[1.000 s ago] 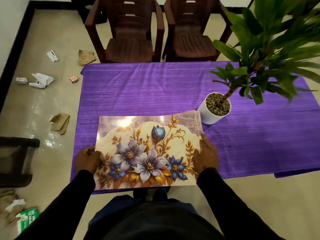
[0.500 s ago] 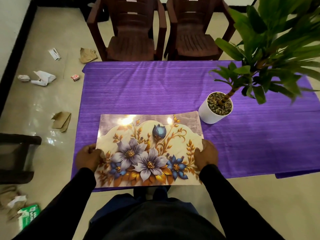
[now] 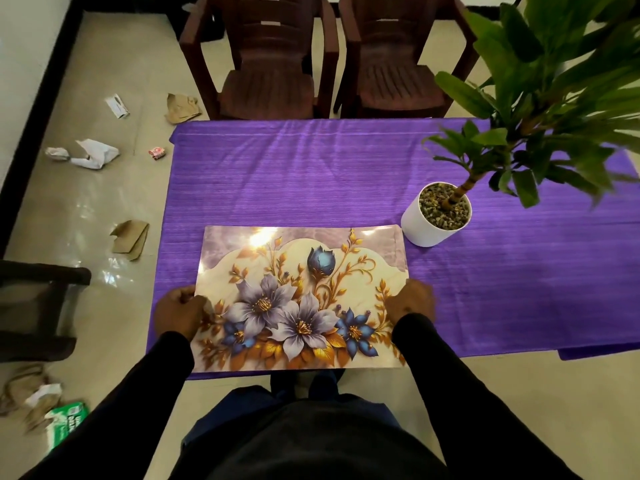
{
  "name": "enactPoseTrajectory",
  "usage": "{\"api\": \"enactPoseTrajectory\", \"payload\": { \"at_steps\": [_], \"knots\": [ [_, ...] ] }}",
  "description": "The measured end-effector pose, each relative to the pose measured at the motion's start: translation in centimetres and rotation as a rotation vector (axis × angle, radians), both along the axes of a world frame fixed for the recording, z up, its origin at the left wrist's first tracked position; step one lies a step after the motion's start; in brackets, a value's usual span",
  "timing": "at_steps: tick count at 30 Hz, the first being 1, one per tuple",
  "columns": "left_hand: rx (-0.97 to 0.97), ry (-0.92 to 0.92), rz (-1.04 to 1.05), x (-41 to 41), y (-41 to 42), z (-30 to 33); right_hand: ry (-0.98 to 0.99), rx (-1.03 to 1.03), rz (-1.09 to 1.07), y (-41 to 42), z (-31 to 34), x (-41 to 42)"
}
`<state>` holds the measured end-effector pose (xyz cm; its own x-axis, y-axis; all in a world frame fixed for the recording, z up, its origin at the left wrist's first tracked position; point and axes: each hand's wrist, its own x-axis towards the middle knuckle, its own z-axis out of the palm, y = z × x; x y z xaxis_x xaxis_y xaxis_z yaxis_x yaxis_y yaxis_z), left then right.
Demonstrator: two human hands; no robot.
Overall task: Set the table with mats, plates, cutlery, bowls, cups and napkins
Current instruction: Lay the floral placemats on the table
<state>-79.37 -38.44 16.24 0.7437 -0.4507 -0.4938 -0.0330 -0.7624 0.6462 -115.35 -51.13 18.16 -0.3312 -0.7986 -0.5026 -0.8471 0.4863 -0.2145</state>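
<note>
Both hands grip one floral place mat (image 3: 298, 299) by its short edges: the left hand (image 3: 178, 315) curls its fingers over the edge at lower left of centre, and the right hand (image 3: 412, 303) pinches the opposite edge. The mat lies flat on the purple tablecloth (image 3: 311, 174) at the near edge of the table, low in the frame's middle. Its upper right corner sits just beside a white plant pot (image 3: 424, 225).

A purple cloth (image 3: 329, 181) covers the worktop. On the cloth, toward its right part, stands a white pot (image 3: 424, 221) filled with gravel, holding a green plant (image 3: 540, 98). Beyond the cloth's far edge stand two brown chairs (image 3: 266, 57). Left of the cloth, crumpled paper scraps (image 3: 93, 154) lie on the floor (image 3: 114, 188).
</note>
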Motion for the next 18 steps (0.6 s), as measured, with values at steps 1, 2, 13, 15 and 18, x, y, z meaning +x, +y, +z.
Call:
{"api": "enactPoseTrajectory", "payload": {
  "at_steps": [1, 2, 13, 15, 18],
  "knots": [
    [0.006, -0.011, -0.005, 0.1, 0.0, -0.1, 0.001, 0.007, 0.008, 0.0, 0.0, 0.0],
    [0.006, -0.017, -0.005, 0.1, 0.0, -0.1, 0.008, 0.012, 0.021, -0.1, -0.1, -0.1],
    [0.023, -0.052, -0.024, -0.1, -0.2, 0.3, 0.007, 0.092, -0.163, -0.8, 0.4, 0.7],
    [0.021, -0.046, -0.019, -0.1, -0.1, 0.0, -0.004, 0.092, -0.203, -0.9, 0.4, 0.8],
    [0.012, -0.041, -0.015, -0.2, 0.0, 0.0, 0.026, 0.086, -0.201, -0.7, 0.4, 1.1]
  ]
}}
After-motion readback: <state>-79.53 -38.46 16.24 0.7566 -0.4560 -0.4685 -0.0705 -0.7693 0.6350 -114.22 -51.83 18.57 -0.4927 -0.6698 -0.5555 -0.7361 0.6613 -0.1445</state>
